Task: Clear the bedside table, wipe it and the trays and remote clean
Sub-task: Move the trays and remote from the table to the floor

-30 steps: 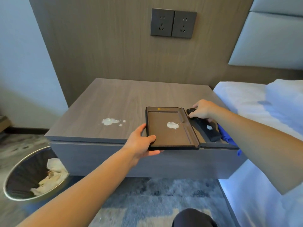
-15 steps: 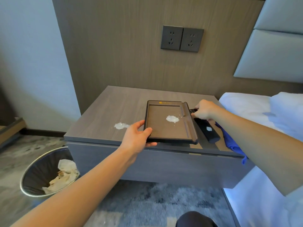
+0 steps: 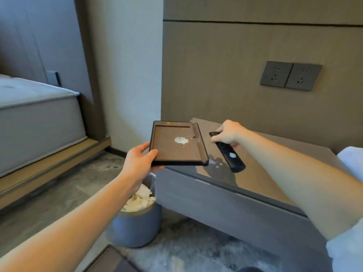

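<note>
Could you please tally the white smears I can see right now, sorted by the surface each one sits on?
On the tray held in the left hand: 1
On the remote held in the right hand: 1
On the bedside table top: 1, partly hidden behind the tray
Total: 3

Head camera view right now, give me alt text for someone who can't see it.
The left hand holds a brown tray with a white smear above a bin, while the right hand holds a smeared black remote over the bedside table.
</note>
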